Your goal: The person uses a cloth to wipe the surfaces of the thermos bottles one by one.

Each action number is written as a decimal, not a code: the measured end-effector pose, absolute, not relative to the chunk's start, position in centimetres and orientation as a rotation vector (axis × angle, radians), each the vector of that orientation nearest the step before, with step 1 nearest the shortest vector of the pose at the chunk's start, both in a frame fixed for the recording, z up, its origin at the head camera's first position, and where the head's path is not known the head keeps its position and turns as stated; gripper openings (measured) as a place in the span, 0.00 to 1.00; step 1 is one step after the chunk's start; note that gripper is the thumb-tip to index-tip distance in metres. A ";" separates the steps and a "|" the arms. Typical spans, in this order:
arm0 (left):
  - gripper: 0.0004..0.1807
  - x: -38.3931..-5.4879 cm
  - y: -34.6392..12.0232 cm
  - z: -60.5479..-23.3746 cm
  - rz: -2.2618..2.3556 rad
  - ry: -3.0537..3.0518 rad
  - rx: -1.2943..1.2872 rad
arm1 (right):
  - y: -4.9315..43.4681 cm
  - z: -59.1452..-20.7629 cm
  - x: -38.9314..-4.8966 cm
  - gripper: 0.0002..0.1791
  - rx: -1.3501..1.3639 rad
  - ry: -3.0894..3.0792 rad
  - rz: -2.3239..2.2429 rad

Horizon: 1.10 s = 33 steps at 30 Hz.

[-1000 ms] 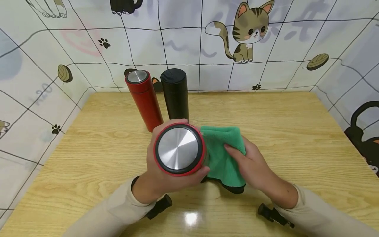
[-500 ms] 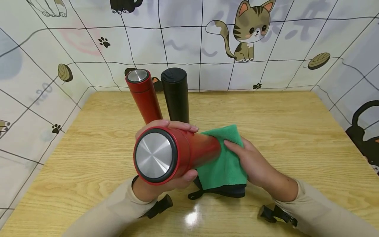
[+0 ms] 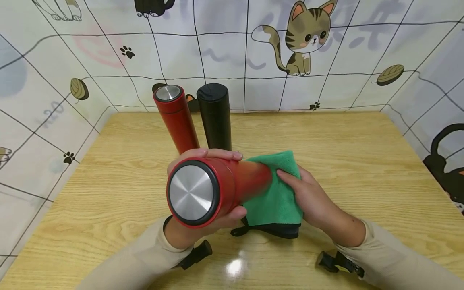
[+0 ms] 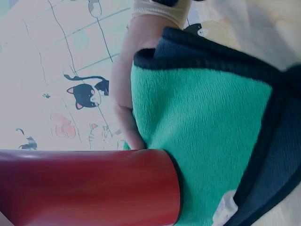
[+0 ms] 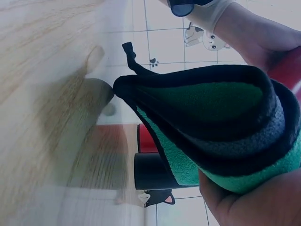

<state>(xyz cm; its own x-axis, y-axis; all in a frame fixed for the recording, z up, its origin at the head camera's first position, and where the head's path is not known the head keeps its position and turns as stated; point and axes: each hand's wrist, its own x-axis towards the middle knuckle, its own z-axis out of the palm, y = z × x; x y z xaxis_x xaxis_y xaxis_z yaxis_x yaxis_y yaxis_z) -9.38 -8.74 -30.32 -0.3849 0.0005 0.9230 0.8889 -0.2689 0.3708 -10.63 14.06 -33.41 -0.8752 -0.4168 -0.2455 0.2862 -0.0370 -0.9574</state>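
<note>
My left hand (image 3: 217, 226) grips a red thermos (image 3: 225, 177) round its upper body, fingers over the far side and thumb along the near side. The thermos is tilted, its silver-topped lid towards the head camera and its base to the right. That base meets a green cloth (image 3: 277, 201) with dark edging, seen close up as a fuzzy green face (image 4: 202, 117) in the left wrist view. My right hand (image 3: 313, 201) holds the cloth, thumb on the green side. In the right wrist view, the folded cloth (image 5: 225, 103) forms a pocket with a dark grey layer.
Behind my left hand, a second red thermos (image 3: 177, 121) and a black thermos (image 3: 216, 121) stand upright on the wooden table (image 3: 344, 161). A cat-printed sheet (image 3: 224, 52) rises along the back and sides.
A second ago the lid faced straight up at the head camera. The thermos has since tilted, lid to the left and base right against the cloth. Over the last half second it shifts slightly right.
</note>
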 end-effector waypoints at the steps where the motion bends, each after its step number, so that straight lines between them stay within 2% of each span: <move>1: 0.42 -9.4 -8.8 -30.3 -1.724 -1.320 -1.129 | 14.1 -33.4 -10.6 0.25 -0.135 1.776 -1.958; 11: 0.43 -9.9 -8.3 -30.3 -1.738 -1.293 -1.210 | 14.3 -33.3 -10.7 0.23 -0.121 1.822 -1.967; 18: 0.43 -10.2 -8.5 -30.2 -1.658 -1.324 -1.138 | 14.4 -33.3 -10.9 0.25 -0.143 1.858 -1.934; 26: 0.45 -10.2 -8.2 -30.6 -1.713 -1.340 -1.177 | 14.4 -33.4 -11.0 0.22 -0.145 1.850 -1.959; 33: 0.44 -10.4 -8.2 -30.3 -1.615 -1.337 -1.127 | 14.5 -33.4 -11.0 0.23 -0.198 1.841 -1.944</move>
<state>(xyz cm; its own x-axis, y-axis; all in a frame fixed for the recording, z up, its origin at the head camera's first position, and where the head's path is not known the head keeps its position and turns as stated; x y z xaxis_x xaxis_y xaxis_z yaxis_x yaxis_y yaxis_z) -10.38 -8.24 -30.31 -0.3377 -0.0100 0.9412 0.9264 -0.1803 0.3305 -11.03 14.52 -33.40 -0.8872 -0.4153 -0.2011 0.2233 -0.0052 -0.9747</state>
